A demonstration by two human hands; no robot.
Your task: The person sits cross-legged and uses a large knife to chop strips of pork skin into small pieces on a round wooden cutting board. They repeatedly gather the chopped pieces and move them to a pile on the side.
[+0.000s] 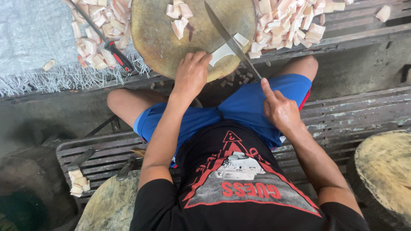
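Slicing on a round wooden block (162, 38), a seated person holds a long knife (231, 40) in the right hand (280, 109), fingers clamped on its handle, while the left hand (192, 72) pins one pale curved strip (221, 53), fingers together; the next cut looks to call for feeding the strip under the blade. Two heaps of cut pieces (291, 21) flank the block at 10 and 2 o'clock; a second, red-handled knife (112, 48) lies at 10 on the bench (359, 34)

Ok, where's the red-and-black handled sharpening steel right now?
Head view, upper left: the red-and-black handled sharpening steel lies across pale cut chunks, just left of the round wooden chopping block.
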